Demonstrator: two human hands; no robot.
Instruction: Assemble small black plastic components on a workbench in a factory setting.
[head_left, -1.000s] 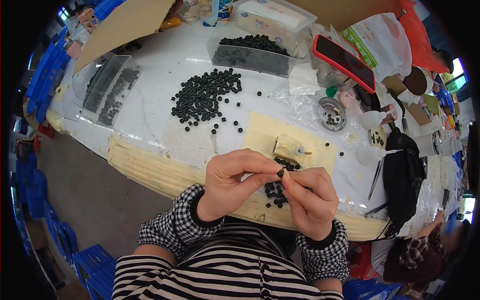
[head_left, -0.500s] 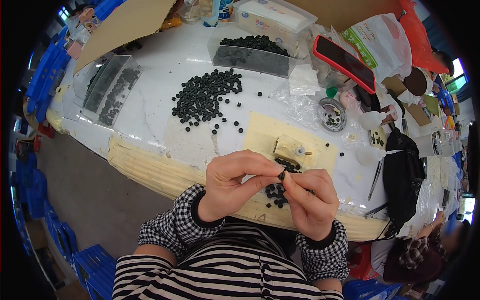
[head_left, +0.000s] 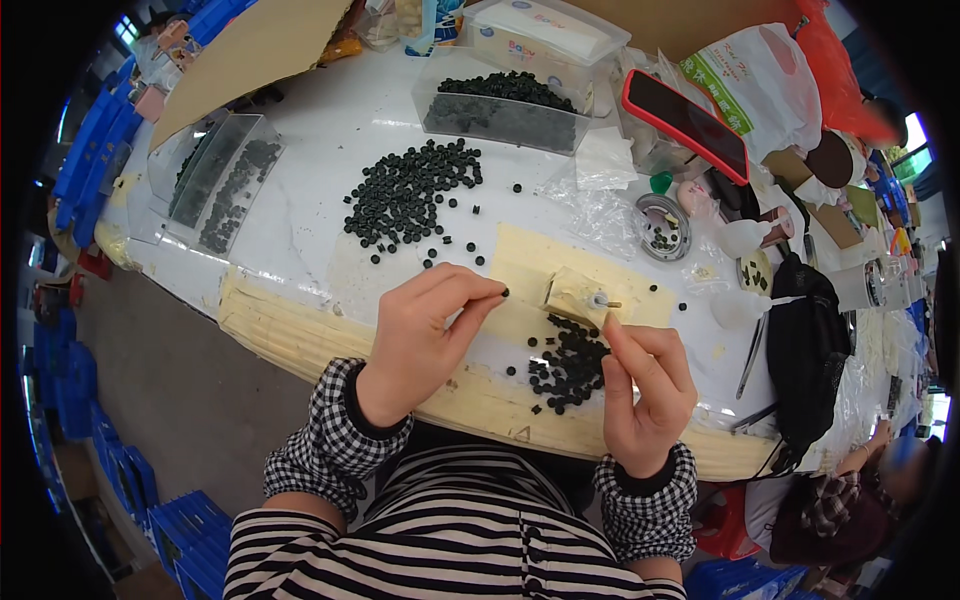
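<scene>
Between the thumb and forefinger of my left hand (head_left: 420,335) is a small black grommet-like part (head_left: 505,293), held above the table's near edge. My right hand (head_left: 650,395) is open, its thumb and forefinger apart with nothing visible between them. Just left of those fingers lies a near pile of the same black parts (head_left: 565,370). Behind the right fingertips stands a tape-covered block (head_left: 578,295) with a small metal pin (head_left: 608,302) sticking out to the right. A larger heap of black parts (head_left: 410,190) spreads farther left on the white table.
A clear bin of black parts (head_left: 500,110) stands at the back, another clear box (head_left: 225,185) at the left. On the right are a red-cased phone (head_left: 685,125), a round glass dish (head_left: 663,227), tweezers (head_left: 752,355) and a black bag (head_left: 805,350). A person sits at lower right.
My hands were together, fingertips meeting on a small black part. Now they are apart: the left has moved left with a part in its pinch, the right slightly right and opened.
</scene>
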